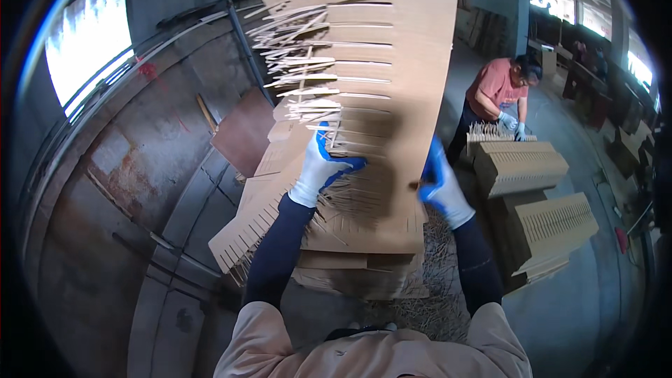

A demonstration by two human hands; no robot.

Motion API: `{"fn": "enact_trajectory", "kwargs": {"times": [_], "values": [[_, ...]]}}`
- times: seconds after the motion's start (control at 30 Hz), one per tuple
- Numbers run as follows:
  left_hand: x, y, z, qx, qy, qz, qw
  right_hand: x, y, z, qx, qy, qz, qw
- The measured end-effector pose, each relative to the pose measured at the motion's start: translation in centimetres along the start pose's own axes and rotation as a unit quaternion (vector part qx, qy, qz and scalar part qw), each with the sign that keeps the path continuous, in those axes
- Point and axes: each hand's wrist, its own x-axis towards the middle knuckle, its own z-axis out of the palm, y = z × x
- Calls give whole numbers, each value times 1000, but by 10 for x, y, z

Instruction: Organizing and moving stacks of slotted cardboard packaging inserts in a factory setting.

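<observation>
Our cardboard sheet (422,63) stretched away lengthwise, left hand (318,169) touching its slotted edge, right hand (445,192) by the plain one. We couldn't tell whether either's fingers gripped.

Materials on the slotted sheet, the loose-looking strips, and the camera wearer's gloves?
Slotted sheet: likely cardboard; matte, flat tan face with cut slots.
Strips: probably cardboard too; pale, matte, thin, though wood can't be excluded.
Gloves: apparently white knit fabric, fingers coated blue, perhaps rubber; weave too small to confirm.

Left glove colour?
The left glove is white, with blue on its fingers and thumb; it shows best in the head view.
</observation>
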Motion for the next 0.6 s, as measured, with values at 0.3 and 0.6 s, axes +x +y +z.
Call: {"fn": "enact_trajectory", "kwargs": {"times": [0.3,0.6], "values": [[0,0,-9,-16,-169,-134,976,132,-105,37,-145,110,-134,974],[14,11,-14,10,-149,-79,986,103,-105,48,-209,155,-153,953]]}}
